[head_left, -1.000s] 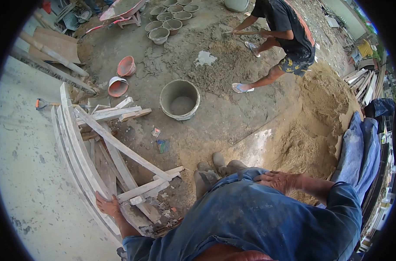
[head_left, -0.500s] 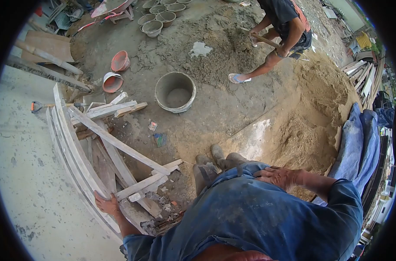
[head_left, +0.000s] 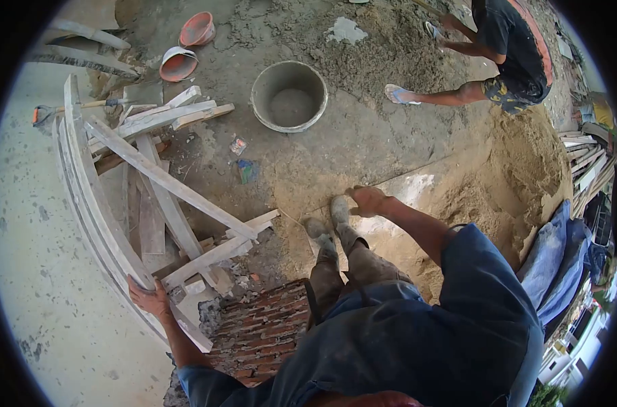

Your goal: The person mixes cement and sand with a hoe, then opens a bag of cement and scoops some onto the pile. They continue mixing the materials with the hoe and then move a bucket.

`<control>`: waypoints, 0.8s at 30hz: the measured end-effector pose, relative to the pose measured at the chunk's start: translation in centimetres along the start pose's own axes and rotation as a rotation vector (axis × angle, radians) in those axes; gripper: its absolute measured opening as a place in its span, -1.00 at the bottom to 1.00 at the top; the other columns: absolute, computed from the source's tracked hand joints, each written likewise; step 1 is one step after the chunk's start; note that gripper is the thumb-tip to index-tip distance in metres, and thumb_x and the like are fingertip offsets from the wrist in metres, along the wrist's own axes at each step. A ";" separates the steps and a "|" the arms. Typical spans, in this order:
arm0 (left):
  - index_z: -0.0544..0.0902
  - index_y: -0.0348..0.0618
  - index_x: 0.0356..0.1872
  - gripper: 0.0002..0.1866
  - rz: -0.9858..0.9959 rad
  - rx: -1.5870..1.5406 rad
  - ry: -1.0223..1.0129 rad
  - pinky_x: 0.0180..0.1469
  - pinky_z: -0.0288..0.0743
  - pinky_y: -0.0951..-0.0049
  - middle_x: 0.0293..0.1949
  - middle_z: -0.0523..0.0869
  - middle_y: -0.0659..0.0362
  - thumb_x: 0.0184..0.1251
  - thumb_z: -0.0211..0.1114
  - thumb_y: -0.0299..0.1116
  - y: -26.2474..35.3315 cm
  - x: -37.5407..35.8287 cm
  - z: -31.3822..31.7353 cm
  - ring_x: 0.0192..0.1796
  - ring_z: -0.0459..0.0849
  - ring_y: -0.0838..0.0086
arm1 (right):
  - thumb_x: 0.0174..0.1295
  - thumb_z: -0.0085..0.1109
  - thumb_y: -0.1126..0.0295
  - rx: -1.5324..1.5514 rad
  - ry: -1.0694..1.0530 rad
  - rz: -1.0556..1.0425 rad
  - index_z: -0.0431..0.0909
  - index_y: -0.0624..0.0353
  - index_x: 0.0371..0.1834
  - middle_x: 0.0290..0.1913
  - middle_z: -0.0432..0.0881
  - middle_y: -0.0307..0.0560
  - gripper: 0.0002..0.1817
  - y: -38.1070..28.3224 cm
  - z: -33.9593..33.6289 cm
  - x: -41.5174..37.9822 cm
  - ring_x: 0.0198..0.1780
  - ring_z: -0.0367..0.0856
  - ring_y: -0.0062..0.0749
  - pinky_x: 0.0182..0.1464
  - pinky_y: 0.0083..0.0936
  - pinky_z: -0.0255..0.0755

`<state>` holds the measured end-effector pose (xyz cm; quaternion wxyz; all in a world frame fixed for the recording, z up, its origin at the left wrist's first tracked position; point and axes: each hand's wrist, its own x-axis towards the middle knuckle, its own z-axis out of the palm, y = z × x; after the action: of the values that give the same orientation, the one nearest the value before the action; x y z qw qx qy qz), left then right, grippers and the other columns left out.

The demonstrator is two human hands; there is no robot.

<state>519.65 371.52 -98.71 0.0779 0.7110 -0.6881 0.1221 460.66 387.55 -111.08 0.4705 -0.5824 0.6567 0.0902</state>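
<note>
My left hand (head_left: 147, 296) rests on the upper edges of long wooden planks (head_left: 99, 197) that lean along the pale wall. Its fingers lie stretched across the wood rather than wrapped round it. My right hand (head_left: 368, 200) hangs in the air in front of my body, above my muddy boots (head_left: 340, 211). Its fingers are slightly bent and apart, with nothing in them. Beside the planks, several loose boards (head_left: 169, 183) lie crossed in a pile. A large round tub (head_left: 289, 97) stands on the ground ahead.
A co-worker (head_left: 512, 54) bends over wet mortar (head_left: 403, 47) at upper right, holding a wooden handle. Sand (head_left: 518, 176) is heaped at right by a blue tarp (head_left: 551, 251). Two orange buckets (head_left: 198, 29) lie tipped at upper left. Brickwork (head_left: 261, 325) shows below the boards.
My right hand has left the front of my shirt and swung forward over my boots. My left hand stays on the planks. The view has tipped downward, and brickwork has come into sight.
</note>
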 end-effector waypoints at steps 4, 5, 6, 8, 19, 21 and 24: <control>0.25 -0.08 0.27 -0.17 0.062 0.003 0.023 0.29 0.06 0.09 0.17 0.38 0.02 -0.12 0.37 -0.16 -0.1 0.3 0.4 0.23 0.26 0.05 | 0.00 0.17 0.19 0.554 0.278 0.272 0.46 0.20 -0.01 -0.01 0.53 0.19 -0.52 1.0 2.0 13.6 0.11 0.47 -0.03 0.11 -0.25 0.35; 0.26 -0.09 0.27 -0.19 0.054 0.000 0.019 0.29 0.05 0.09 0.17 0.39 0.04 -0.10 0.37 -0.17 -0.1 0.1 0.3 0.23 0.26 0.05 | 0.00 0.17 0.19 0.555 0.261 0.278 0.46 0.20 -0.01 -0.01 0.53 0.19 -0.52 0.7 2.6 15.7 0.11 0.47 -0.03 0.11 -0.25 0.35; 0.26 -0.09 0.27 -0.19 0.050 0.007 0.004 0.29 0.05 0.09 0.17 0.39 0.04 -0.10 0.37 -0.17 -0.2 0.0 0.2 0.23 0.26 0.05 | 0.01 0.20 0.18 0.617 0.253 0.222 0.45 0.21 0.01 -0.09 0.57 0.16 -0.50 0.3 2.9 17.5 0.04 0.51 -0.05 0.06 -0.28 0.38; 0.27 -0.13 0.26 -0.21 0.086 -0.017 0.020 0.29 0.05 0.10 0.18 0.39 0.04 -0.08 0.36 -0.17 -0.2 0.2 0.3 0.24 0.26 0.06 | 0.02 0.22 0.17 0.675 0.238 0.167 0.44 0.22 0.03 -0.17 0.62 0.12 -0.48 -0.3 2.8 18.9 -0.04 0.56 -0.07 0.01 -0.31 0.40; 0.19 -0.22 0.30 -0.23 0.030 -0.052 -0.061 0.33 0.01 0.14 0.24 0.29 -0.05 0.06 0.34 -0.24 0.1 0.0 0.3 0.30 0.18 0.08 | 0.04 0.19 -0.17 1.287 0.344 0.532 0.24 0.19 0.22 -0.06 0.55 0.10 -0.19 4.0 4.3 28.1 -0.10 0.60 -0.12 -0.17 -0.16 0.47; 0.14 -0.28 0.31 -0.23 0.026 -0.001 -0.100 0.35 0.00 0.20 0.25 0.23 -0.09 0.11 0.32 -0.28 0.1 0.1 0.1 0.31 0.18 0.11 | -0.01 0.18 -0.26 1.521 0.365 0.526 0.08 0.28 0.29 0.11 0.40 0.23 -0.01 1.7 0.9 28.0 -0.10 0.59 -0.02 -0.14 -0.10 0.46; 0.11 -0.32 0.32 -0.21 0.019 -0.031 -0.108 0.36 -0.02 0.20 0.25 0.22 -0.11 0.13 0.31 -0.26 0.0 0.0 0.2 0.33 0.14 0.12 | -0.01 0.17 -0.27 1.654 0.382 0.620 0.06 0.35 0.29 0.21 0.28 0.31 0.02 1.5 -0.7 32.1 -0.08 0.58 0.01 -0.13 -0.06 0.46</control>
<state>519.71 371.45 -98.93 0.0505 0.7085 -0.7000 0.0733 462.93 365.74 -134.54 0.5767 0.1397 0.7063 -0.3861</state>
